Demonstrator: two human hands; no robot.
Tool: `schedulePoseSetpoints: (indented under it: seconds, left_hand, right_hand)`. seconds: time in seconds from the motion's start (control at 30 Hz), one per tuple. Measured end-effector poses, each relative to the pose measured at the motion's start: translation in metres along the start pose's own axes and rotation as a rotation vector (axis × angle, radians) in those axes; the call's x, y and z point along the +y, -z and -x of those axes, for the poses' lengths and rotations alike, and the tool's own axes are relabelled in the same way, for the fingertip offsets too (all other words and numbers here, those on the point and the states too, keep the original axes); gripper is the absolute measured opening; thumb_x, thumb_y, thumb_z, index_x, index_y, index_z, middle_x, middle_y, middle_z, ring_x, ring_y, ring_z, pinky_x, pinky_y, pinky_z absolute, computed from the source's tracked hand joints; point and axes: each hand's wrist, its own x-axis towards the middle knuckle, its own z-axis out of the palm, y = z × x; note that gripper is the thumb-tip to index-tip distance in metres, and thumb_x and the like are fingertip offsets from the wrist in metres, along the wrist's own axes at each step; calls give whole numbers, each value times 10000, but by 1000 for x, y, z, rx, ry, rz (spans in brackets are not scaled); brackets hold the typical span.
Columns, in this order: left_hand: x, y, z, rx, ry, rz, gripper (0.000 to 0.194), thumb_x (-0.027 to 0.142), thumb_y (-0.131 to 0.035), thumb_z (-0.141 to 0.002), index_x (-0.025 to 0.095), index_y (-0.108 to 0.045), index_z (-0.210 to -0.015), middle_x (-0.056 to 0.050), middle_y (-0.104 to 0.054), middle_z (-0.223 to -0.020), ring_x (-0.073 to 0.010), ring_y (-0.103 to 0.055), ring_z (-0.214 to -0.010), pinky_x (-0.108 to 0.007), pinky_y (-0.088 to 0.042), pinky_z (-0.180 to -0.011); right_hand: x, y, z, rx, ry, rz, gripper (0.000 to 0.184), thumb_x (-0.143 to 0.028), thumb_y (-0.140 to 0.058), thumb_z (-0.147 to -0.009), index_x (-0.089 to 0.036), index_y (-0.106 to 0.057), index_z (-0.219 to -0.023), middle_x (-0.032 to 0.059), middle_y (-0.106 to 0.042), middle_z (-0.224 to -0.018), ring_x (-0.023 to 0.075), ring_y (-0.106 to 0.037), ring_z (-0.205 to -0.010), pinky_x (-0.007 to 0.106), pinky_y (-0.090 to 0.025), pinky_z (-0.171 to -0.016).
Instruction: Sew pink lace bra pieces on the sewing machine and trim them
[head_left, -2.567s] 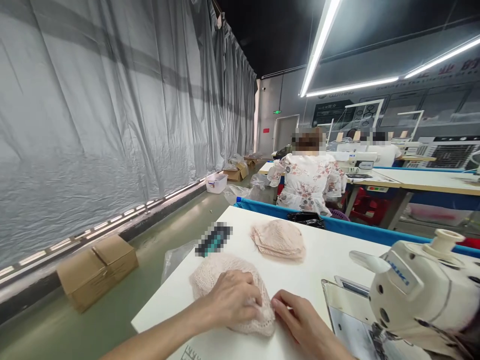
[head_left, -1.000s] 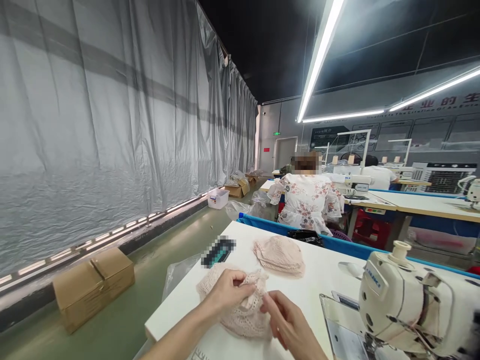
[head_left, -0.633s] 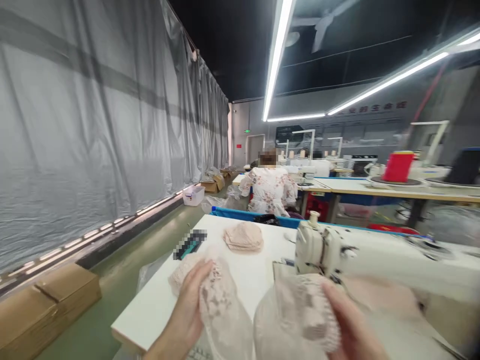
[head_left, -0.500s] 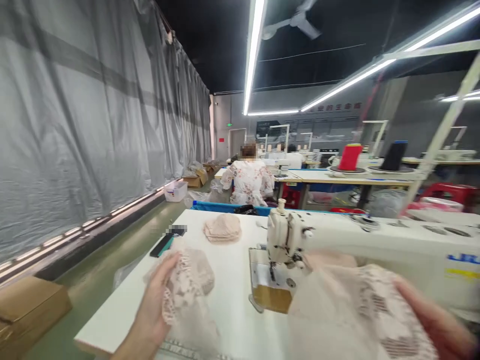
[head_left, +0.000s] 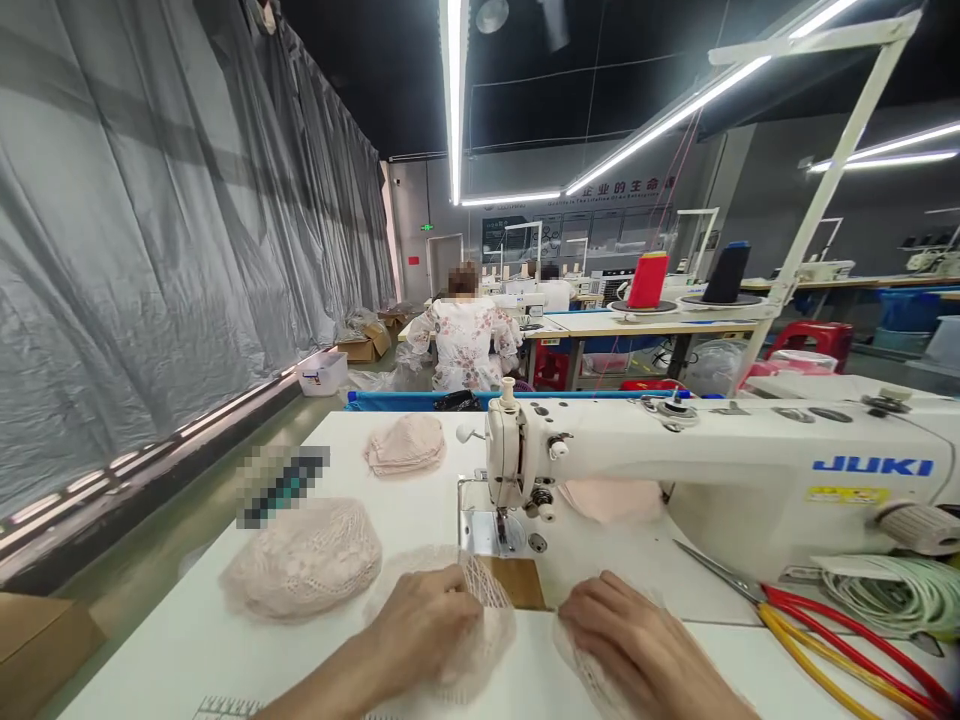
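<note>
My left hand (head_left: 439,620), fingers curled, grips a pale pink lace piece (head_left: 491,630) on the table just in front of the sewing machine (head_left: 510,450). My right hand (head_left: 622,635) is closed on another sheer pink lace piece (head_left: 589,670), a short way to the right. Its fingertips press the fabric against the tabletop. The needle and presser foot (head_left: 502,525) stand beyond my hands with no fabric under them. To the left lies a loose pile of lace pieces (head_left: 307,560). Behind it sits a stack of pink cup-shaped pieces (head_left: 405,445).
Scissors (head_left: 720,570) with red and yellow handles lie on the right, beside a coil of pale cord (head_left: 892,590). Pink fabric (head_left: 615,500) rests under the machine arm. A blurred dark item (head_left: 285,485) is at the table's left edge. A person (head_left: 469,340) sits ahead.
My left hand has moved right and my right hand left, bringing lace pieces before the needle. Lace lies at the left, where my left hand held some. The view has shifted right.
</note>
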Motion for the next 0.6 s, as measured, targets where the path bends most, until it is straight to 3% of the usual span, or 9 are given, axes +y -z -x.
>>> schedulePoseSetpoints:
  seconds: [0.13,0.27,0.37,0.47,0.53,0.6]
  left_hand:
    - [-7,-11,-3,-257,-172,-226,280,164,-458,-857,255,-722,-876,-94,-656,-886,-235,-583,-784,-321,-429,-685]
    - [-22,-17,-4,-368,-334,-358,375,155,-408,-916,297,-617,-1192,-143,-596,-1195,-313,-547,-1092,-463,-442,-901]
    - [-30,-14,-5,-459,-345,-283,423,261,-526,-923,372,-496,-1330,-107,-463,-1421,-380,-314,-1367,-646,-197,-1079]
    - [-26,-4,-11,-593,-253,-229,534,454,-594,-885,395,-423,-1388,-99,-361,-1504,-428,-169,-1416,-735,-9,-1046]
    - [-23,1,-17,-642,-226,-217,567,500,-610,-861,417,-417,-1387,-78,-324,-1526,-436,-138,-1419,-749,51,-1023]
    - [-26,1,-22,-650,-245,-227,608,503,-640,-838,452,-391,-1391,-53,-293,-1541,-440,-111,-1422,-753,102,-1001]
  right_hand:
    - [14,-14,10,58,146,175,235,-306,-522,-923,-299,-689,-1088,64,-701,-1127,246,-665,-988,352,-537,-828]
    - [29,-25,5,59,314,342,431,-301,-566,-917,-318,-533,-1347,54,-614,-1297,282,-593,-1172,431,-501,-974]
    - [30,-28,-2,-38,320,396,544,-302,-520,-945,-360,-337,-1454,59,-504,-1381,350,-501,-1233,636,-451,-937]
    - [24,-24,-5,-118,300,402,597,-342,-470,-968,-394,-172,-1483,65,-424,-1422,407,-439,-1253,801,-356,-842]
    - [20,-20,-7,-139,285,402,640,-381,-458,-971,-404,-80,-1486,73,-397,-1434,425,-415,-1261,839,-319,-811]
    - [18,-20,-7,-126,283,421,684,-423,-474,-960,-401,-39,-1487,80,-391,-1439,431,-409,-1266,824,-354,-805]
